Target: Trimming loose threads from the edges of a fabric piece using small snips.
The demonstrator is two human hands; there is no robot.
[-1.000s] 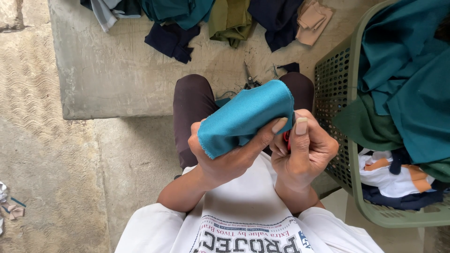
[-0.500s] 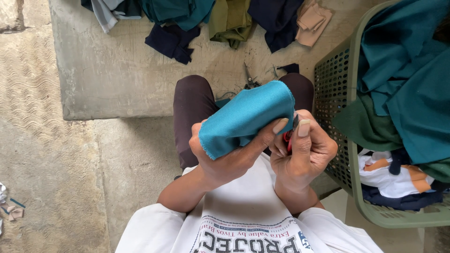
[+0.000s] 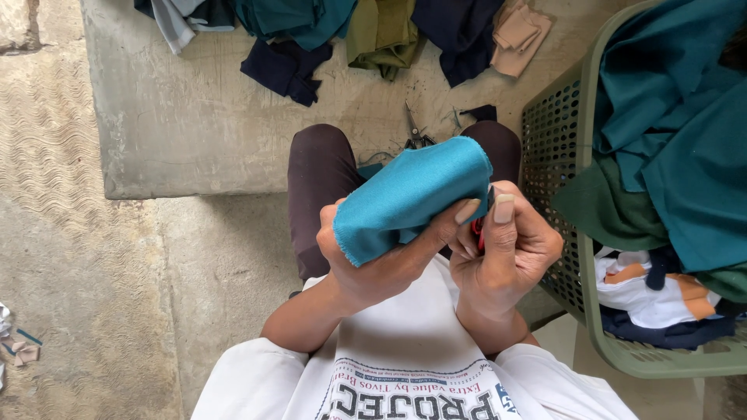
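Your left hand (image 3: 381,268) holds a folded teal cloth (image 3: 412,198) above your lap, fingers (image 3: 455,214) clamped around its lower end. The cloth's long axis runs slantwise, from the frayed end near your left wrist up and right toward the green basket (image 3: 576,257). Your right hand (image 3: 506,253) sits just beside it, fingers closed on a small red tool (image 3: 478,229) at the cloth's upper edge; what kind of tool it is, you cannot tell. Scissors (image 3: 415,134) lie on the concrete surface (image 3: 194,117) beyond your knees, near scattered cloth pieces (image 3: 288,66).
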